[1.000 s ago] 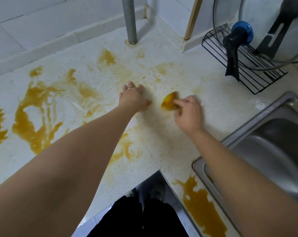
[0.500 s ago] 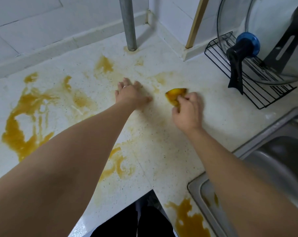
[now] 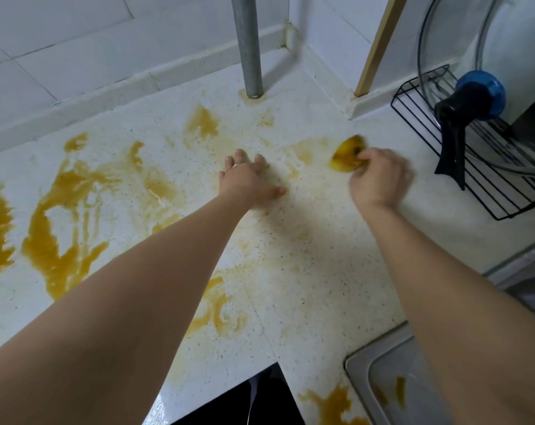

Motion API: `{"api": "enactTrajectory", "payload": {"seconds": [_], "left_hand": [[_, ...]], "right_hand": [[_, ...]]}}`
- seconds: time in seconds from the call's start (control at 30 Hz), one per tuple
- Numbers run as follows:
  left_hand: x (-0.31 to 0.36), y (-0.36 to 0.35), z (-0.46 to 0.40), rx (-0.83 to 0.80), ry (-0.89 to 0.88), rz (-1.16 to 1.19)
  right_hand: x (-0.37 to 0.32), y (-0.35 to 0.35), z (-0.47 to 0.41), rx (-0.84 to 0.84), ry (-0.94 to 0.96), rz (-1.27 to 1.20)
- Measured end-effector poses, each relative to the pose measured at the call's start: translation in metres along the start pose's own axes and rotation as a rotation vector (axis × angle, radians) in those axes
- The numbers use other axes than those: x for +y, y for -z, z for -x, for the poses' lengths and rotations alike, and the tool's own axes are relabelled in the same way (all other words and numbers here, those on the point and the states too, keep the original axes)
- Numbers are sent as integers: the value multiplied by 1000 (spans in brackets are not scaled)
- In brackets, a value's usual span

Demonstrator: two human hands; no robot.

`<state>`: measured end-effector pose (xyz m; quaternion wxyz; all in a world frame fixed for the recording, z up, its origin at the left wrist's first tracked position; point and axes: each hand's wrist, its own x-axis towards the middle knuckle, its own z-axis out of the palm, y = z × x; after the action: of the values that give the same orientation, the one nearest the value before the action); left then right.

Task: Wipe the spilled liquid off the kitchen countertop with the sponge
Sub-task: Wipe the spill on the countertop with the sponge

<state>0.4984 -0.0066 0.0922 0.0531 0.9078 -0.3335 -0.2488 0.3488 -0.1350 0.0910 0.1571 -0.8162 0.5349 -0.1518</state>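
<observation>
A white speckled countertop [image 3: 290,256] carries orange-brown spilled liquid [image 3: 51,240] in large pools at the left, with thinner smears near the middle and a patch at the front edge. My right hand [image 3: 378,179] grips a yellow sponge [image 3: 345,156], soaked orange, and presses it on the counter at the back right. My left hand [image 3: 249,180] lies flat on the counter with its fingers spread, a short way left of the sponge.
A grey metal pipe [image 3: 247,47] rises from the counter at the back. A black wire rack [image 3: 474,167] with a glass lid and its blue knob stands at the right. A steel sink [image 3: 391,388] sits at the front right. White tiled walls close the corner.
My right hand has slid the sponge to the right and farther back, toward the rack. My left hand has stayed planted on the counter. The camera has shifted, showing less of the sink.
</observation>
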Motion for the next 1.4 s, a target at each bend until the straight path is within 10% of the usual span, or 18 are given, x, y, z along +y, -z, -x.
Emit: {"api": "enactTrajectory", "payload": {"seconds": [0.17, 0.37, 0.63, 0.8, 1.0, 1.17, 1.4], "left_hand": [[1, -1, 0, 5, 1, 5], [-7, 0, 2, -9, -52, -23], [-50, -3, 18, 46, 25, -42], [-54, -2, 33, 36, 9, 4], [-53, -2, 29, 22, -1, -21], [-57, -2, 28, 18, -29, -19], [-56, -3, 28, 14, -28, -18]], "right_hand": [[-15, -20, 9, -136, 271, -64], [-16, -17, 17, -87, 100, -130], [-67, -28, 112, -370, 568, -257], [-39, -15, 80, -102, 108, -76], [-63, -21, 132, -357, 473, -123], [-32, -1, 107, -143, 29, 71], [-45, -10, 140, -230, 379, 109]]}}
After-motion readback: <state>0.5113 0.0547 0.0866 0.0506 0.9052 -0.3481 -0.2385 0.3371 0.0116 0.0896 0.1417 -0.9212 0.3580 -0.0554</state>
